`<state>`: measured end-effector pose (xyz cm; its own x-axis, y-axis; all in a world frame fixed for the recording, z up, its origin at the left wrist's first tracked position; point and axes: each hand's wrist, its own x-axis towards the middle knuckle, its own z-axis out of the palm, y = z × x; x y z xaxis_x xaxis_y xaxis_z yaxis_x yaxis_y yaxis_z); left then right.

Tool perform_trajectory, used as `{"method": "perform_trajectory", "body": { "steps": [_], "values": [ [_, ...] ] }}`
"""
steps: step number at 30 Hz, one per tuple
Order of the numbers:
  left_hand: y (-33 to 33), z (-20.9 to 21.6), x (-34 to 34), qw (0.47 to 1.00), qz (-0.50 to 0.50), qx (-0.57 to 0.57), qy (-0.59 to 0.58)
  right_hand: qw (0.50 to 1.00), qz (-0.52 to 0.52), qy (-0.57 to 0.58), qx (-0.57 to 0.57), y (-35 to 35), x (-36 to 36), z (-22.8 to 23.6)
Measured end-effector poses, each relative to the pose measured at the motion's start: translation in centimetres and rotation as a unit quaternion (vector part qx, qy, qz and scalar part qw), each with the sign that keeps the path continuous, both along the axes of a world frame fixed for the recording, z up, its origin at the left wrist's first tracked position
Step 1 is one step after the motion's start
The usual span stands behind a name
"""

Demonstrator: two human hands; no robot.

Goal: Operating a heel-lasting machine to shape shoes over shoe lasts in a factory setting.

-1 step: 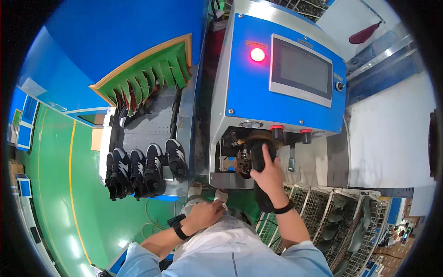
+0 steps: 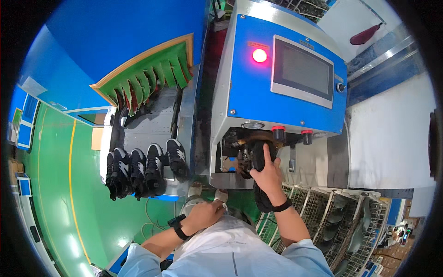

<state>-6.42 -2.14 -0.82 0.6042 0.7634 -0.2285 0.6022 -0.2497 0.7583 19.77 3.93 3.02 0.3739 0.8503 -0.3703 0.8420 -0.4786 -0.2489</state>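
Head view: the right hand [image 2: 269,176] half-closes on the shoe [image 2: 258,158], forefinger straight, best held steady at the machine [image 2: 249,94]; the left hand [image 2: 206,216] curls near, contents unclear.

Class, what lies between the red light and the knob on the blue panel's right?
In the head view, the screen lies between the light and the knob.

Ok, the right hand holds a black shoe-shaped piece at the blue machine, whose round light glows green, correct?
Not green: in the head view, the round light glows red. The right hand does hold the black shoe-shaped piece at the blue machine.
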Motion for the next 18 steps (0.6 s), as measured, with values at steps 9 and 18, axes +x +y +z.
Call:
{"method": "perform_trajectory", "body": {
  "steps": [9,18],
  "values": [
    [1.4,-1.0,-1.2,0.997,0.065,-0.023,-0.028,0.979,-0.045,-0.096,0.173,1.1,-0.7,-5.2],
    [2.1,-1.2,-1.1,0.999,0.005,-0.020,-0.035,0.959,-0.076,-0.106,0.252,-0.5,-2.2,-5.3]
  ]
}}
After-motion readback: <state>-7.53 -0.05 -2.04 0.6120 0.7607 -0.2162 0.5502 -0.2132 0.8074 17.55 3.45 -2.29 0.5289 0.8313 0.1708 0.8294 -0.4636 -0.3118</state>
